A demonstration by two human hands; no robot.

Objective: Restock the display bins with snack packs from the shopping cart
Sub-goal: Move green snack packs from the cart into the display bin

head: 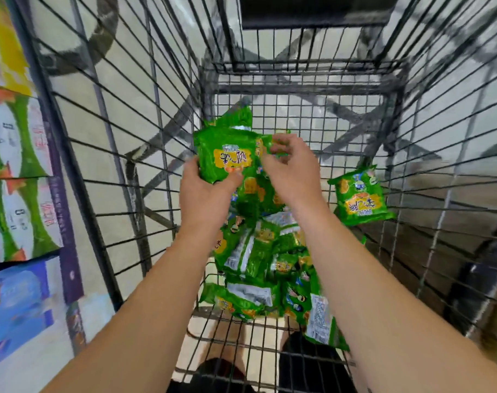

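I look down into a wire shopping cart holding several green snack packs. My left hand grips a green snack pack by its lower edge, lifted above the pile. Just right of it, my right hand pinches the top of another green pack with curled fingers. Beneath my forearms lies a heap of green packs on the cart floor. One single pack lies apart at the right side of the cart.
Stacked boxes in green, yellow and blue fill a shelf at the left, beside a purple upright. The cart's wire walls enclose both arms. Dark shoes show below through the cart floor.
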